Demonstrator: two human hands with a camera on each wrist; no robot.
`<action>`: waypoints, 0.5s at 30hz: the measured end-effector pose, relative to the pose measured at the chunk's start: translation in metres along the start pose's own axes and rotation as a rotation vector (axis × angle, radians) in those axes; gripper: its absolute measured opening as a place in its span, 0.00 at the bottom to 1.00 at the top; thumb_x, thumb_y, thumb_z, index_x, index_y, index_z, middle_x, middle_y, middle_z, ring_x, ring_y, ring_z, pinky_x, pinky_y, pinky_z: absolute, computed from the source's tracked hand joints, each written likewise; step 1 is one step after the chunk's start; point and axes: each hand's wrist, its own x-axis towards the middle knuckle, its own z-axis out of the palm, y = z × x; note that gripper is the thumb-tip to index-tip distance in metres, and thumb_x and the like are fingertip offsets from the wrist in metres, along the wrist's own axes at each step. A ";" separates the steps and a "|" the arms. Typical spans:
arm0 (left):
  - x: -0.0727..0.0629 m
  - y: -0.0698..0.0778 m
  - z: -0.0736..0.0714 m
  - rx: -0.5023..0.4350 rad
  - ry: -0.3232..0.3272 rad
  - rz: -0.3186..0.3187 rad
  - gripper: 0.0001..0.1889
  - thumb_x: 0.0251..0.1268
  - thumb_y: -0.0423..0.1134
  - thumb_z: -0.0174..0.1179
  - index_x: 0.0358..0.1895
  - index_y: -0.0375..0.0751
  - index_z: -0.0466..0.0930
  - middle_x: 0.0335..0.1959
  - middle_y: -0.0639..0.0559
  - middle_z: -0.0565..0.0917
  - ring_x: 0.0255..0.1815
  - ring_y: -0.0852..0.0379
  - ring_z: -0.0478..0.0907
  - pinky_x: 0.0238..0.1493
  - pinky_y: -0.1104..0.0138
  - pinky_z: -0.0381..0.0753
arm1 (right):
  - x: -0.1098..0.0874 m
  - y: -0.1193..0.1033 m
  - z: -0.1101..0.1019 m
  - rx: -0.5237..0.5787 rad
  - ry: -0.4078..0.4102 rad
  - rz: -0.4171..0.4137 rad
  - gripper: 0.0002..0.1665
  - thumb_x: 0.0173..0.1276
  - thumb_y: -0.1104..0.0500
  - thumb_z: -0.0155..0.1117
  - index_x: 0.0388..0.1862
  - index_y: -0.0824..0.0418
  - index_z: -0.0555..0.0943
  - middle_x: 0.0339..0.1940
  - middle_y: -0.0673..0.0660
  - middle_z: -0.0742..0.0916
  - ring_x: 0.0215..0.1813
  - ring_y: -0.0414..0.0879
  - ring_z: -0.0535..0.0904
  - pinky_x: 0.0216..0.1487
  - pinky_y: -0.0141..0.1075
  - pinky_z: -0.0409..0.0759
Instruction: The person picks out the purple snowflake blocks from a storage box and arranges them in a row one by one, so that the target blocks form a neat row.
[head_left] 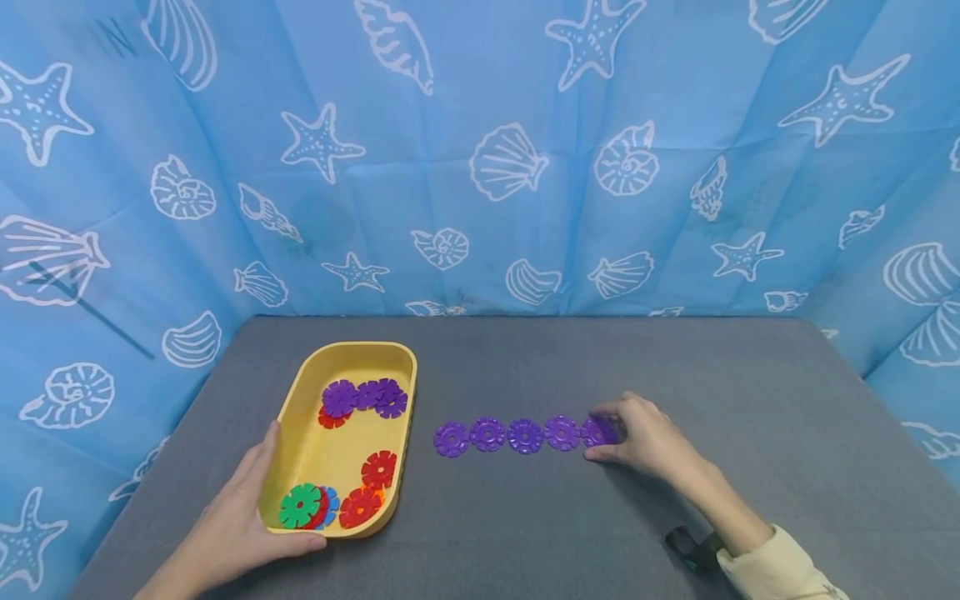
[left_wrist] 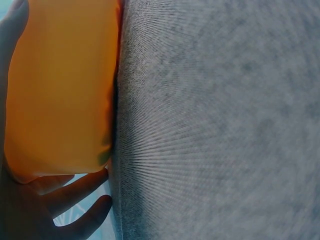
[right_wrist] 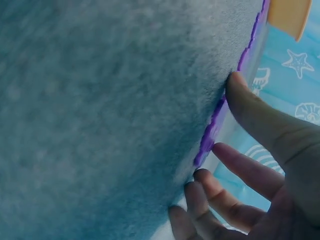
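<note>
My left hand (head_left: 232, 508) grips the near left corner of a yellow plastic tray (head_left: 300, 442), thumb along its front wall and fingers along its left side. In the left wrist view the tray's outer wall (left_wrist: 62, 95) fills the space beside the fingers. Several purple notched discs (head_left: 525, 436) lie flat in a row on the table, edge to edge. My right hand (head_left: 648, 437) holds the rightmost purple disc (head_left: 597, 432) by its edges between thumb and fingertips. The right wrist view shows that disc edge-on (right_wrist: 212, 127), flat against the cloth.
Inside the tray, purple discs (head_left: 340, 398) lie at the back and red discs (head_left: 378, 469), a green disc (head_left: 299, 505) and a blue disc (head_left: 330, 504) nearer the front. A black strap (head_left: 692, 550) sits by the right wrist. Behind the grey table (head_left: 540, 533) hangs a blue curtain (head_left: 495, 225).
</note>
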 end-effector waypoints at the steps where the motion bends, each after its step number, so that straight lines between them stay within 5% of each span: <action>1: 0.000 0.000 0.000 0.000 -0.002 -0.002 0.79 0.37 0.72 0.76 0.83 0.54 0.22 0.71 0.37 0.60 0.61 0.42 0.70 0.44 0.54 0.89 | 0.000 -0.001 0.000 -0.001 0.009 -0.008 0.37 0.51 0.49 0.84 0.55 0.68 0.85 0.46 0.64 0.86 0.49 0.61 0.84 0.51 0.57 0.83; 7: 0.000 0.000 0.000 -0.014 0.004 0.006 0.79 0.37 0.71 0.76 0.83 0.54 0.23 0.71 0.38 0.60 0.60 0.43 0.70 0.43 0.55 0.89 | -0.001 -0.015 -0.003 0.005 0.107 -0.074 0.34 0.53 0.49 0.83 0.54 0.66 0.86 0.45 0.62 0.87 0.48 0.59 0.83 0.50 0.57 0.83; 15: 0.000 -0.002 0.001 -0.016 0.010 0.020 0.79 0.37 0.70 0.77 0.84 0.52 0.24 0.69 0.39 0.62 0.60 0.44 0.70 0.42 0.57 0.89 | 0.013 -0.060 -0.008 0.083 0.150 -0.152 0.28 0.59 0.53 0.79 0.56 0.63 0.86 0.48 0.61 0.87 0.52 0.59 0.82 0.52 0.56 0.82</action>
